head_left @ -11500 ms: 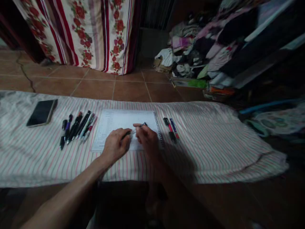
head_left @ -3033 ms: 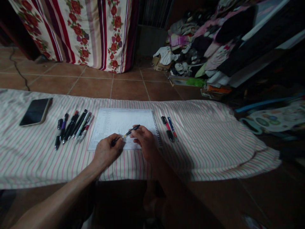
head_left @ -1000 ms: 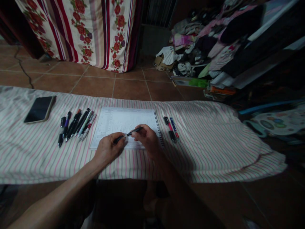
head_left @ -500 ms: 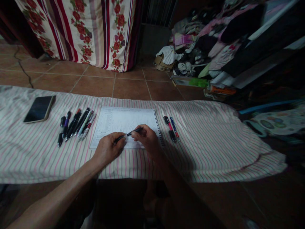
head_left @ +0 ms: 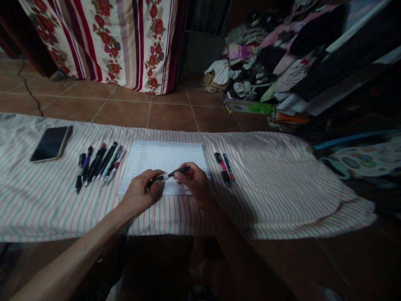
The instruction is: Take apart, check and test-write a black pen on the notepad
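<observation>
Over the notebook, both my hands pinch a black pen (head_left: 178, 172). My left hand (head_left: 142, 188) closes on its dark left part, thumb and forefinger around it. At the other end, the fingers of my right hand (head_left: 196, 182) grip the dark right part. A pale, clear-looking stretch shows between the fingertips; I cannot tell whether the two parts are joined. Beneath lies an open spiral notebook (head_left: 169, 152), its coil on the right and faint marks on the page. Left of it lies a group of several pens (head_left: 102, 161). A red-and-black pen (head_left: 223, 169) and a blue pen (head_left: 229, 167) lie to the right.
A striped cloth (head_left: 275, 179) covers the low table. A phone (head_left: 50, 143) rests at its left. Beyond are a tiled floor (head_left: 125, 109), a floral curtain (head_left: 125, 42) and a heap of clothes (head_left: 250, 54). A patterned seat (head_left: 366, 159) stands at right.
My left hand has shifted slightly left and its grip on the pen has altered. More of the pale stretch shows between the hands. The right hand has barely moved.
</observation>
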Available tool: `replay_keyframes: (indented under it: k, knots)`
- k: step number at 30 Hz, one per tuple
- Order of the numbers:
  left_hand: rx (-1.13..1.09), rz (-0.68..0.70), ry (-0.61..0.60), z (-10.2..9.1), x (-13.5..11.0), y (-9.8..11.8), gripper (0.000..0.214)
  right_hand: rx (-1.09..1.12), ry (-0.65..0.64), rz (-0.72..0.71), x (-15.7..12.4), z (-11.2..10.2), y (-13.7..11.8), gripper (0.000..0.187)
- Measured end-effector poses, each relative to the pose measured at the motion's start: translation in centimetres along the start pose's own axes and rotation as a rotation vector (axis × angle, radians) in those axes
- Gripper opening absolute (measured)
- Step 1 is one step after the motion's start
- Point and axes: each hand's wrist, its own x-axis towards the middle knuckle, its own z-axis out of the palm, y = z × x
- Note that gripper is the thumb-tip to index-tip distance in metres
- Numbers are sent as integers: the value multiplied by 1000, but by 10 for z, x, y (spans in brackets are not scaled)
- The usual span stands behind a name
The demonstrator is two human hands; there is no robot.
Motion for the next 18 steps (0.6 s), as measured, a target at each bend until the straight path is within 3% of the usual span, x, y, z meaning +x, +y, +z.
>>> replay_keyframes:
  k: [8, 15, 18]
  knots:
    - [6, 118, 46, -1, 1, -5, 24, -31, -4, -16, 0, -1, -2, 24]
    - [131, 134, 39, -1, 1, -13, 27, -105, -26, -43, 3, -6, 2, 26]
    - [168, 68, 46, -1, 1, -15, 30, -139, -60, -35, 3, -9, 0, 25]
